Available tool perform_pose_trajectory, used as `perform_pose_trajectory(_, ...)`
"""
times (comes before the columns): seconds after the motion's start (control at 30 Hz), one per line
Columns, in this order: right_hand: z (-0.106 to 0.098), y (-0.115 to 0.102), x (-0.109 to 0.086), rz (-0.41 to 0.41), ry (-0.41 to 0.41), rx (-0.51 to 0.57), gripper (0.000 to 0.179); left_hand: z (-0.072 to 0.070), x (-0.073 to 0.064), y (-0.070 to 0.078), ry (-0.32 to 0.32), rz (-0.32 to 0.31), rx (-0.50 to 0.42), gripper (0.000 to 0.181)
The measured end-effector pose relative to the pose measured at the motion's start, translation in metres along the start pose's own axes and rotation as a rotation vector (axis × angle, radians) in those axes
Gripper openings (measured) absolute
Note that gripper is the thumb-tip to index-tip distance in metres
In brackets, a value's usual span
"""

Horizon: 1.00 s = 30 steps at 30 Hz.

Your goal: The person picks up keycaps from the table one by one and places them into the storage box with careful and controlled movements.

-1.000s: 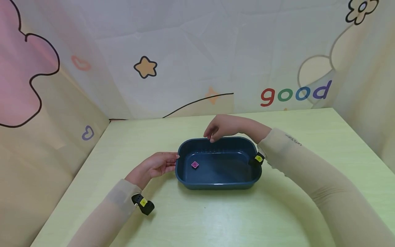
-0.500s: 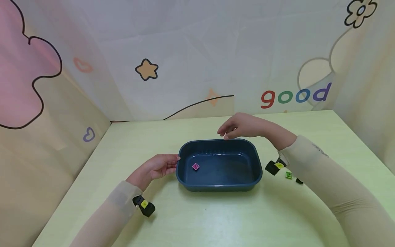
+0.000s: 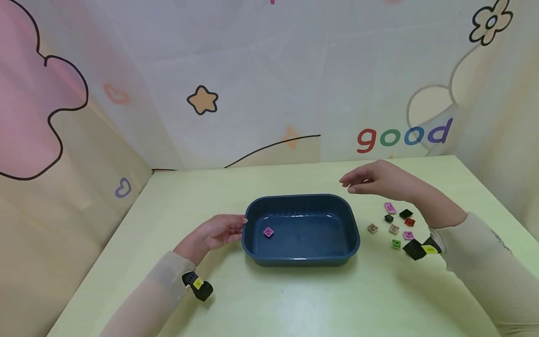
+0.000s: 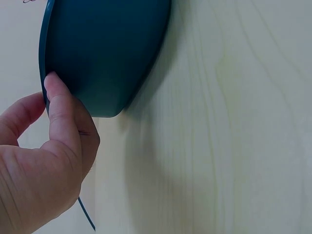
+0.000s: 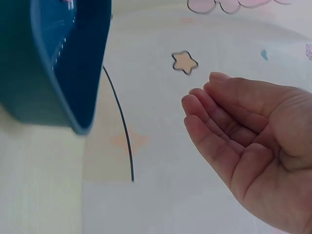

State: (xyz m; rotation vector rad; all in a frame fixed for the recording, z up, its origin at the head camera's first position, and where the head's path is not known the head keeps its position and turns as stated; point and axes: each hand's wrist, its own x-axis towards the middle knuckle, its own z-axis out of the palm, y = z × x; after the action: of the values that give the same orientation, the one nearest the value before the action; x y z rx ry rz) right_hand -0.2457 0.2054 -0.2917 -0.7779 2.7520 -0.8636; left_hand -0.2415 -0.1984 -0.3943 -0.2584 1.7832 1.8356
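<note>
A dark blue rectangular basin [image 3: 301, 263] stands on the table in the head view. Against its left end, my left hand [image 3: 214, 234] pinches the rim; the left wrist view shows digits on both sides of the basin wall [image 4: 109, 53]. One small pink square piece [image 3: 268, 232] lies on the basin floor, toward the left. Past the basin's far right corner, my right hand [image 3: 385, 180] hovers in the air, holding nothing. Its fingers are loosely bent in the right wrist view, with the palm [image 5: 258, 165] showing.
Right of the basin lie several small pieces, among them a green one [image 3: 396, 244], a red one [image 3: 410, 222], a black one [image 3: 406, 214] and a pink one [image 3: 389, 208]. A patterned curtain [image 3: 261, 93] closes off the table's back edge.
My right hand has moved right, from above the basin's far rim to beyond its right corner. The small pieces at the right came into view. My left hand stays at the basin.
</note>
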Motion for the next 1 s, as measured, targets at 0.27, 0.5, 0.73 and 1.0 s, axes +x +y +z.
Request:
perform_pose_trajectory(0.27,-0.011,0.028,-0.038,0.090,0.101,-0.035,0.035,0.000,0.000,-0.002,-0.011,0.012,0.007,0.043)
perform_pose_trajectory(0.5,-0.016,0.047,-0.064,0.138,0.147,-0.055,0.036,0.002,-0.001,-0.001,-0.007,0.014,0.008,0.042)
perform_pose_trajectory(0.73,-0.012,0.064,-0.087,0.173,0.153,-0.057,0.036,0.000,-0.001,-0.001,-0.004,0.005,0.004,0.042)
perform_pose_trajectory(1.0,0.004,0.085,-0.111,0.194,0.131,-0.045,0.035,0.000,-0.001,-0.001,-0.022,0.014,0.006,0.045)
